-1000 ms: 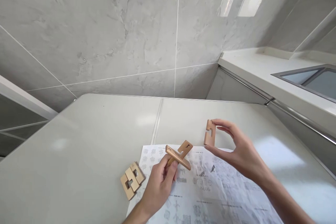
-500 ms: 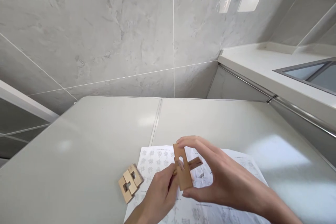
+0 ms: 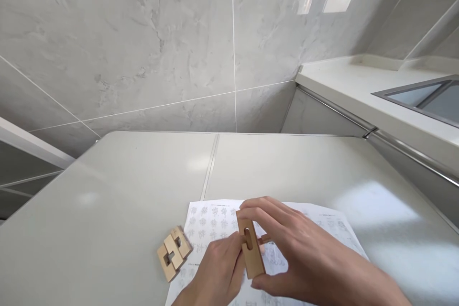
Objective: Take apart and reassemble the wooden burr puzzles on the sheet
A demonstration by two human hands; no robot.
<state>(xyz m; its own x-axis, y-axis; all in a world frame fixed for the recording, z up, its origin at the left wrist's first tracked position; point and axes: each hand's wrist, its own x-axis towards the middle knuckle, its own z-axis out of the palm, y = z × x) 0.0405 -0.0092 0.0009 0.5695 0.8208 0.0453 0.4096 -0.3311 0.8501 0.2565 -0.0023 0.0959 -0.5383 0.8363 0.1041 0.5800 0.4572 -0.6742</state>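
Note:
My right hand pinches a flat notched wooden puzzle piece between thumb and fingers, holding it upright over the printed paper sheet. My left hand is closed on other wooden puzzle pieces, mostly hidden behind the notched piece and my fingers. The two hands meet, with the pieces pressed together. A small cluster of interlocked wooden pieces lies on the table just left of my left hand.
The grey table has a seam down its middle and stands against a tiled wall. At the right a white counter with a metal-rimmed sink sits beyond a gap.
My right hand carried its notched piece leftward from beside the paper and brought it onto the crossed pieces in my left hand. Both hands have dropped slightly toward me.

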